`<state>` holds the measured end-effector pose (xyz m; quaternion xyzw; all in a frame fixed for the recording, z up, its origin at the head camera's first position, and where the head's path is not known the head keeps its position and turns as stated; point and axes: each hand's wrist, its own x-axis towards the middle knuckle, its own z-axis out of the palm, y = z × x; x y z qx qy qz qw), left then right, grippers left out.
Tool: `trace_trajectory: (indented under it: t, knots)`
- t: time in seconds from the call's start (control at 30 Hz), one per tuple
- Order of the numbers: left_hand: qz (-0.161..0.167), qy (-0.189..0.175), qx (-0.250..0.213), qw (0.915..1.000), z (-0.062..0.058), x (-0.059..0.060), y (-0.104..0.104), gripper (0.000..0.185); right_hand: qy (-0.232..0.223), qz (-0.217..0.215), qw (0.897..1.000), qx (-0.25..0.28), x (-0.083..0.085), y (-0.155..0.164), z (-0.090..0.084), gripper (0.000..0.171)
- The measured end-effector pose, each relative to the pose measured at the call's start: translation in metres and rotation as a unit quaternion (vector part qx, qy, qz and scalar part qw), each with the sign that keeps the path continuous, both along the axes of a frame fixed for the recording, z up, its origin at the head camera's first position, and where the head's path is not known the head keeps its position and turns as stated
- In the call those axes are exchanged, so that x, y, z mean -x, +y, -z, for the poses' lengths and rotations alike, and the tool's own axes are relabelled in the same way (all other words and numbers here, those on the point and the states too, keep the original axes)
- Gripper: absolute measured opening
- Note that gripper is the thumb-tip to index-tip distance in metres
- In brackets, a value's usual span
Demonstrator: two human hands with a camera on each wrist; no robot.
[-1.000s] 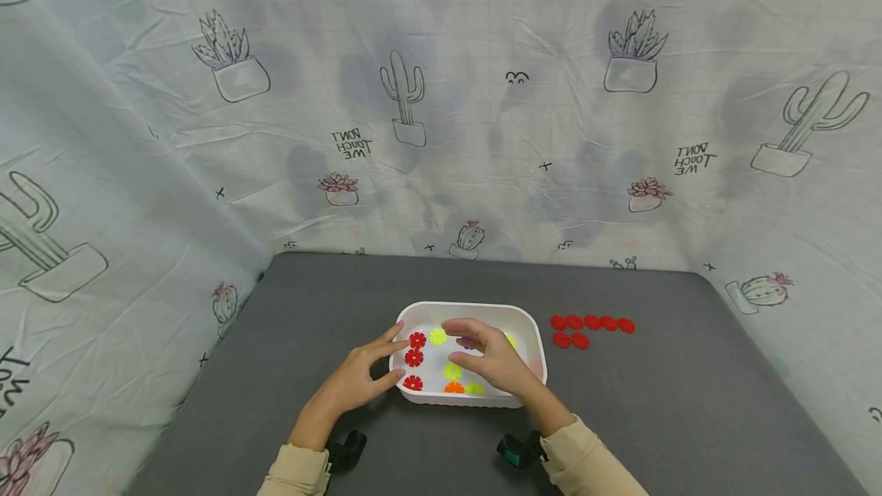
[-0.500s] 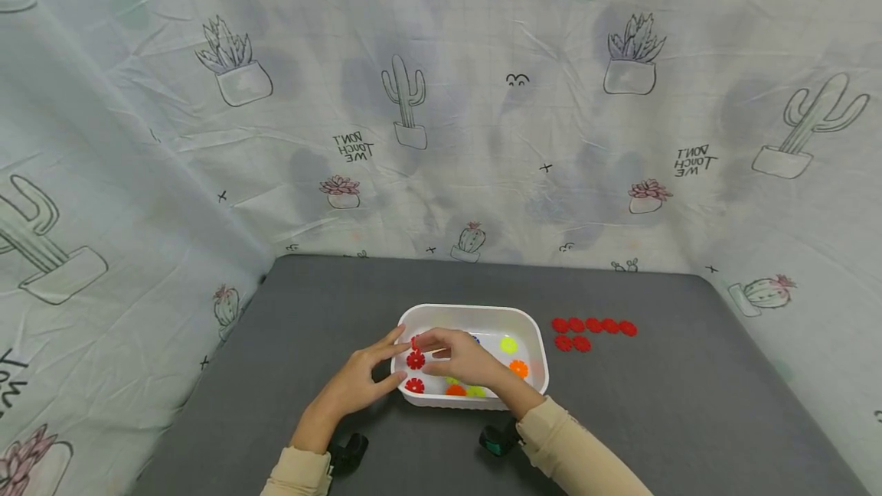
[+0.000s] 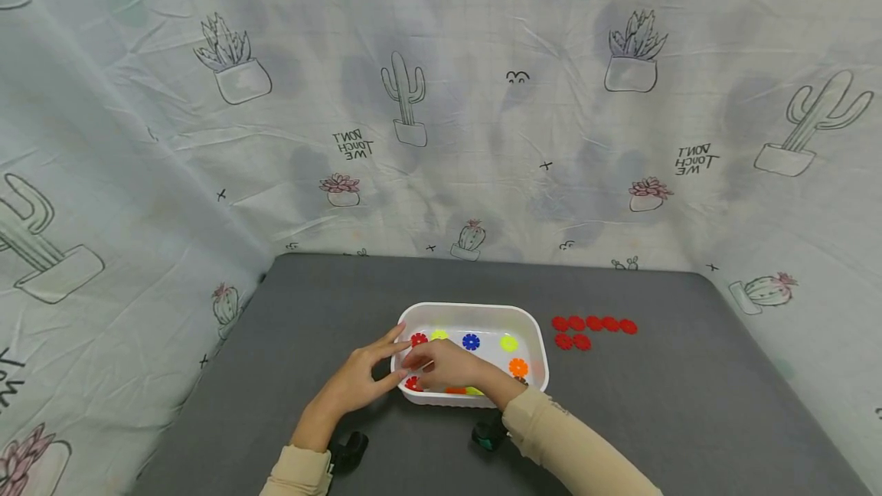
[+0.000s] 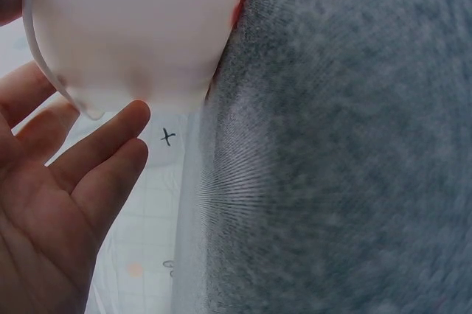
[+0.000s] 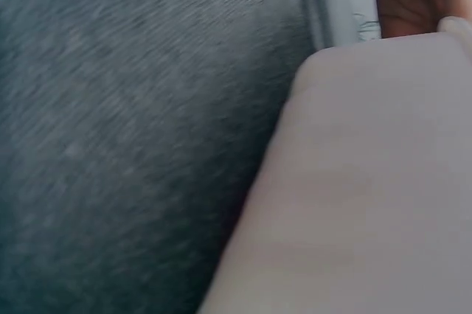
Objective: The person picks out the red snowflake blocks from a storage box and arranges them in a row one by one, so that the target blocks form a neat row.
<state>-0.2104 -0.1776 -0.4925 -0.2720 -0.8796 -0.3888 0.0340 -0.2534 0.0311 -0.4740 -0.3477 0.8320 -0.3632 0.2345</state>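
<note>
A white tray [image 3: 475, 308] sits mid-table and holds flower-shaped discs: red [image 3: 419, 340], yellow [image 3: 439, 334], blue [image 3: 471, 341], orange [image 3: 518, 367] and others. My left hand [image 3: 368, 373] rests with straight fingers against the tray's left wall; the left wrist view shows its open palm [image 4: 59, 189] beside the tray [image 4: 140, 26]. My right hand [image 3: 441, 364] reaches into the tray's left part with its fingers bent down between two red discs. Whatever lies under those fingertips is hidden. The right wrist view shows only my sleeve [image 5: 354, 181] and the tray rim [image 5: 341, 4].
Several red discs [image 3: 592, 324] lie in two rows on the grey table [image 3: 654, 404] to the right of the tray. A cactus-print cloth [image 3: 441, 98] hangs round the back and sides. Wrist cameras [image 3: 347, 450] sit under both forearms.
My right hand moved left across the tray, from its middle to its left side, uncovering the blue and yellow discs and covering the middle red one. The left hand stayed put.
</note>
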Motion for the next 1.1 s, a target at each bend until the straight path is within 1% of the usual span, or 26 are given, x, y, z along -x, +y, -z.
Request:
trace_trajectory:
  t: [0.2, 0.33, 0.5, 0.6, 0.73, 0.9, 1.1]
  knots:
    - [0.002, 0.012, -0.001, 0.9999, 0.002, 0.002, -0.001, 0.048, 0.017, 0.001, 1.0, -0.022, 0.002, -0.003, 0.006, 0.031]
    - [0.001, 0.014, 0.002, 0.9999, 0.003, 0.003, -0.001, 0.049, 0.034, 0.001, 0.999, -0.031, 0.002, -0.003, 0.008, 0.032]
    - [-0.002, 0.006, 0.003, 1.0, 0.004, 0.003, -0.002, 0.049, 0.061, -0.014, 0.998, -0.032, 0.002, -0.004, 0.011, 0.032]
    - [-0.002, -0.005, 0.002, 1.0, 0.004, 0.003, -0.002, 0.05, 0.069, -0.023, 0.997, -0.032, 0.002, -0.005, 0.012, 0.034]
    - [0.0, -0.01, 0.002, 1.0, 0.003, 0.003, -0.002, 0.05, 0.076, -0.037, 0.996, -0.039, 0.003, -0.005, 0.012, 0.035]
    - [-0.001, -0.001, 0.001, 1.0, 0.002, 0.003, -0.002, 0.049, 0.086, -0.052, 0.994, -0.047, 0.003, -0.006, 0.012, 0.031]
    - [0.001, 0.016, 0.002, 0.9999, 0.002, 0.003, -0.002, 0.048, 0.13, -0.062, 0.987, -0.066, 0.005, -0.008, 0.012, 0.024]
